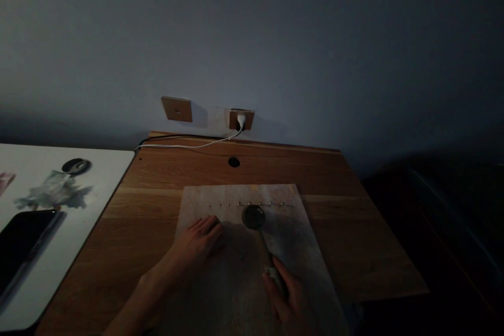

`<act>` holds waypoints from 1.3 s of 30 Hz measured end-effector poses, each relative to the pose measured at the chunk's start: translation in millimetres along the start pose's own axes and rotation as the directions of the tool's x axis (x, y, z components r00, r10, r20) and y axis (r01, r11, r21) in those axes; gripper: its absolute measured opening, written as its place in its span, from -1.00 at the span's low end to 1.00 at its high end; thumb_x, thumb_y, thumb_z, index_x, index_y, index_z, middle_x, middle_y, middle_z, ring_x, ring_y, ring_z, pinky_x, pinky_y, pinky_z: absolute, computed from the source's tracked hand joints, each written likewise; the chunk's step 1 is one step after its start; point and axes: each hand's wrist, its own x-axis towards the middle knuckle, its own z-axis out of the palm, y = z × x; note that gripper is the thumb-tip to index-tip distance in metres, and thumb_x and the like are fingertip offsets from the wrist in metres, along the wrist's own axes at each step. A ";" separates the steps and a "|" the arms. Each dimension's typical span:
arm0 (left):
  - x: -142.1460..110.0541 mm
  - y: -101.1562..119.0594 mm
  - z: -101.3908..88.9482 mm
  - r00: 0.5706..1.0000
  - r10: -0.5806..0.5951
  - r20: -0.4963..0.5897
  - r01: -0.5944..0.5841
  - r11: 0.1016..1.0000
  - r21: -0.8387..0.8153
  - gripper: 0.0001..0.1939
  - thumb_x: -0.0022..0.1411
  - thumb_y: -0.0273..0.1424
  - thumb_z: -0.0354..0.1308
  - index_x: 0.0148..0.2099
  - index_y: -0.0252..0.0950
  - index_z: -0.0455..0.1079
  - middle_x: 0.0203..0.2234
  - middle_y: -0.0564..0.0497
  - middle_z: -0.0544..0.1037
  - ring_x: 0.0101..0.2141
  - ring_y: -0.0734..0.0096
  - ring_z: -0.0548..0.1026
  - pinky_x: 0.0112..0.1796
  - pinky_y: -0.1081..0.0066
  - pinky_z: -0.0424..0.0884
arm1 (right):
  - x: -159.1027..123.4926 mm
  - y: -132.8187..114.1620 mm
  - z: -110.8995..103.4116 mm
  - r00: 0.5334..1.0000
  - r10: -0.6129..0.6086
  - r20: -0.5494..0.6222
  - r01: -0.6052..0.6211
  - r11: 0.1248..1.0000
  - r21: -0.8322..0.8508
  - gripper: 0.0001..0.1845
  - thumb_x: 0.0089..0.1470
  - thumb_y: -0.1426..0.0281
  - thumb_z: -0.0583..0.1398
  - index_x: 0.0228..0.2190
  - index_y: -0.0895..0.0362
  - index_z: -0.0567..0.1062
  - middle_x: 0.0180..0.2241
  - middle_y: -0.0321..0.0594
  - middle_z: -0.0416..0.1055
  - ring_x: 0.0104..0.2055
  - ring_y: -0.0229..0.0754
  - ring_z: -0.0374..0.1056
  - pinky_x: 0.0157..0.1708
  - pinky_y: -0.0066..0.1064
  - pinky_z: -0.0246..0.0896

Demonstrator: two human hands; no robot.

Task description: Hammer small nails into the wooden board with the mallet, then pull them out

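A pale board (244,299) lies on the wooden desk. Near its far edge runs a row of several small nails (270,203); those on the right stand up with shiny heads, and small dark dots continue the row to the left. My right hand (289,296) is closed around the handle of a mallet (254,217), whose round dark head is just in front of the nails. Whether the head touches one cannot be seen. My left hand (200,239) rests on the board's left side with its fingers curled under; anything within them is hidden.
Behind the wooden desk (378,252), cables lead to a wall socket (241,119). A white table (94,199) on the left bears a dark flat device (23,241), a crumpled pale wrapper (53,189) and a round black item (76,166). The light is dim.
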 end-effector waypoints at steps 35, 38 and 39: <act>61.1 -26.0 -10.1 0.969 0.048 -0.243 -0.075 0.991 -0.106 -0.71 0.46 -0.46 0.02 -0.03 -0.28 0.60 -0.26 -0.11 0.57 -0.22 0.29 0.54 -0.19 0.32 0.53 | 0.8 18.5 4.6 0.999 -0.022 -0.033 0.022 1.000 0.001 -0.17 0.07 -0.23 0.22 0.09 0.15 0.60 -0.64 -0.28 0.40 -0.59 -0.10 0.38 -0.55 -0.35 0.37; 60.8 -27.4 -5.9 0.961 0.050 -0.273 -0.083 0.990 -0.111 -0.71 0.46 -0.46 0.04 -0.01 -0.27 0.60 -0.26 -0.09 0.56 -0.22 0.30 0.53 -0.19 0.33 0.53 | -0.5 20.2 7.0 0.997 -0.048 -0.068 0.048 0.999 0.004 -0.19 0.08 -0.21 0.22 0.08 0.16 0.60 -0.66 -0.30 0.38 -0.61 -0.11 0.36 -0.58 -0.36 0.34; 60.4 -27.7 -4.8 0.960 0.050 -0.276 -0.084 0.990 -0.115 -0.72 0.46 -0.46 0.04 -0.01 -0.26 0.60 -0.26 -0.08 0.56 -0.22 0.31 0.53 -0.18 0.33 0.53 | -0.9 20.5 7.5 0.995 -0.058 -0.077 0.058 0.998 0.007 -0.20 0.09 -0.20 0.22 0.08 0.15 0.60 -0.67 -0.31 0.37 -0.62 -0.12 0.34 -0.59 -0.36 0.34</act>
